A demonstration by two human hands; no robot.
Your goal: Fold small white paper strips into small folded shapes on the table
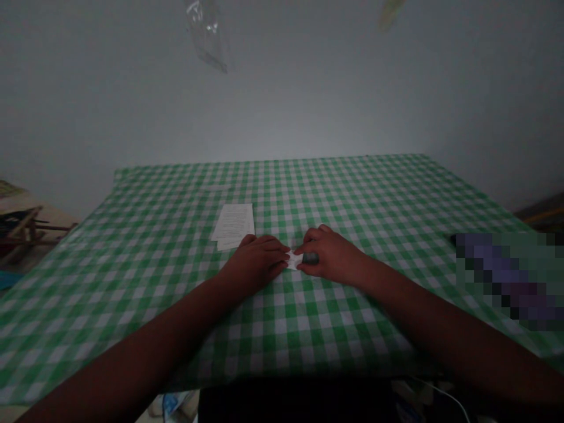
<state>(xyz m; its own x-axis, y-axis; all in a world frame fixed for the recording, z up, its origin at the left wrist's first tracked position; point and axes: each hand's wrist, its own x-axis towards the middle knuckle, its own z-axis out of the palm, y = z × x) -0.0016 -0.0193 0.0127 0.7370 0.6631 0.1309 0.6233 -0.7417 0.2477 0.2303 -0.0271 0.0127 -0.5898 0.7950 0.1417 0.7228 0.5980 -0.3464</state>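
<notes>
Both my hands rest close together on the green-and-white checked tablecloth. Between them lies a small white piece of paper, mostly hidden under the fingers. My left hand lies palm down with its fingers together, pressing on the paper's left side. My right hand has its fingers curled and pinches the paper's right edge; a dark patch shows at its thumb. A white printed sheet lies flat just beyond my left hand.
A blurred-out dark and purple object sits at the table's right edge. A plain wall stands behind the table. Wooden furniture shows at the far left, and a clear plastic bag hangs above.
</notes>
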